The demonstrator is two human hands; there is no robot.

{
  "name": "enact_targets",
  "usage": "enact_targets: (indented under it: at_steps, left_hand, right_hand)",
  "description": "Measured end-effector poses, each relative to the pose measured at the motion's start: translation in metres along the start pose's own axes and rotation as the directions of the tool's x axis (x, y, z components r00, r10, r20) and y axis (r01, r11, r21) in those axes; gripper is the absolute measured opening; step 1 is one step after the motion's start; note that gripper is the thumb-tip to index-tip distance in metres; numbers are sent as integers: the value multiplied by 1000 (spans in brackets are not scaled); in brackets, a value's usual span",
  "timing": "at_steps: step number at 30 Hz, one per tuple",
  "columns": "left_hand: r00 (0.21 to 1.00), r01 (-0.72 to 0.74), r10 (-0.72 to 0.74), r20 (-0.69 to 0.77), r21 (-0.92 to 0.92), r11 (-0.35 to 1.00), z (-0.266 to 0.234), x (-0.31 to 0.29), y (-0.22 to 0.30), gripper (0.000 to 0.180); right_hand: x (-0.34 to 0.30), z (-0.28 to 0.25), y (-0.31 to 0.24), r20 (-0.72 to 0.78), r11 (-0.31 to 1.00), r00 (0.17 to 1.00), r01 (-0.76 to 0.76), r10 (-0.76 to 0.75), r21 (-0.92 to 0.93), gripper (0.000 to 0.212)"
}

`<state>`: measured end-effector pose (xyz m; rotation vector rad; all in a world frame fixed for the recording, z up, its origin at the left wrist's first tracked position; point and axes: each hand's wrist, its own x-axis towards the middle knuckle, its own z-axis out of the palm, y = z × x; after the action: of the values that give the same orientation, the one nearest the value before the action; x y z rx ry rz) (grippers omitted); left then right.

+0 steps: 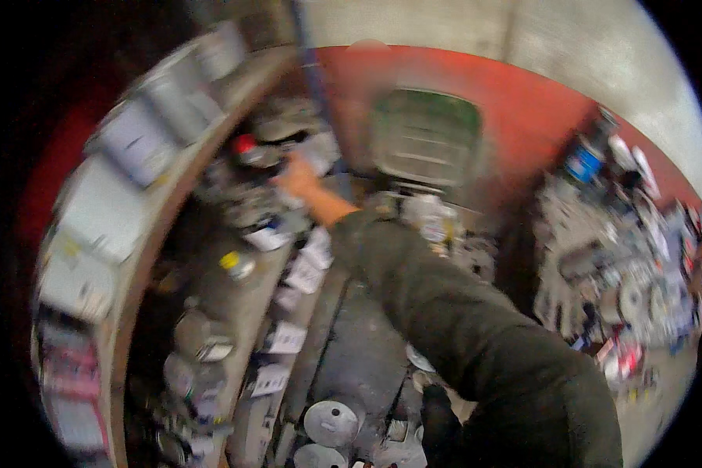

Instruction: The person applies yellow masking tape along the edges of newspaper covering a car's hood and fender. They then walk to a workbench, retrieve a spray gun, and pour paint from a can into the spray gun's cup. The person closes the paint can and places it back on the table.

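Observation:
My right arm stretches from the lower right toward the shelf at the upper left. My right hand (298, 181) is over cluttered things on the lower shelf (251, 308), smeared by motion, so its fingers do not show clearly. Just left of it stands a small container with a red lid (246, 146). Pale papers (320, 150) lie close to the fingers. Low in the middle, a small skin-coloured patch at the end of a dark sleeve may be my left hand (421, 381), beside a whitish object (420, 359); its fingers are mostly hidden.
White boxes and binders (105, 204) line the upper shelf. A yellow-capped container (238, 265) and round discs (203, 335) sit lower, with white labels (287, 338) along the edge. Pale discs (331, 423) lie below. A green-backed chair (427, 136) and a cluttered table (600, 257) stand beyond.

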<state>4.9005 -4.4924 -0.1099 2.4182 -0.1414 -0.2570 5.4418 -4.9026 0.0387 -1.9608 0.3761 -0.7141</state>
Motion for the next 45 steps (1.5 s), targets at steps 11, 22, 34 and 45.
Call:
enact_targets:
  at_steps: [11,22,34,45]
  left_hand:
    - [880,-306,301,369,-47,951,79,73,-20,28]
    - [634,-573,553,540,-151,806,174,9,115,22]
    - [784,-299,365,503,-210,931,275,-256,276,30]
    - [264,-481,476,839,-313,819,347,-343,380,23]
  right_hand:
    - [-379,-231,50,432,930,892,-41,-130,365,21]
    - [-492,-811,-45,-250,858,843,-508,477,-77,29]
    - [-465,-894,97,-167,876,984,-139,68,-461,30]
    - [-839,-1034,66,-328,617,843,-6,426,787,22]
